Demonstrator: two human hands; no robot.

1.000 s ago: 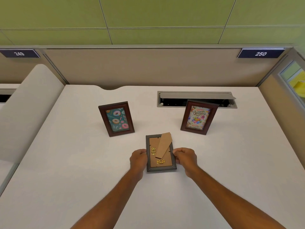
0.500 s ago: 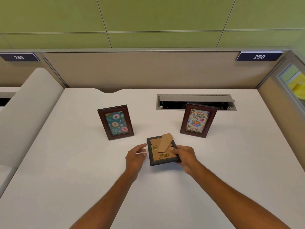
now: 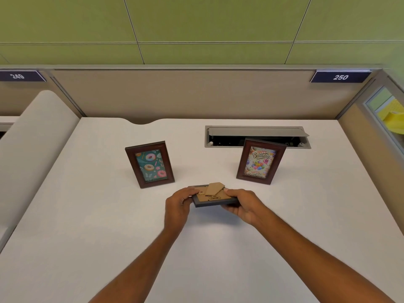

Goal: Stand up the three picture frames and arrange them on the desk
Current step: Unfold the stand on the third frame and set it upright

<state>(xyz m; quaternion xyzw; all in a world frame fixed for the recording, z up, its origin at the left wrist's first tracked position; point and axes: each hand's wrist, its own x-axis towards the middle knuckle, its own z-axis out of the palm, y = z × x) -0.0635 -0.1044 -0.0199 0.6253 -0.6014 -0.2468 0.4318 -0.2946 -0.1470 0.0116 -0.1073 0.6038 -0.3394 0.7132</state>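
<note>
Two hands grip the third frame (image 3: 213,196) at centre frame, held back-side up and nearly flat just above the white table (image 3: 87,215), its cardboard stand flap raised. Left hand (image 3: 178,203) clasps its left edge, right hand (image 3: 242,204) its right edge, forearms reaching from the bottom. Behind, the donut frame (image 3: 150,164) and birthday frame (image 3: 260,161) stand upright, well apart.
</note>
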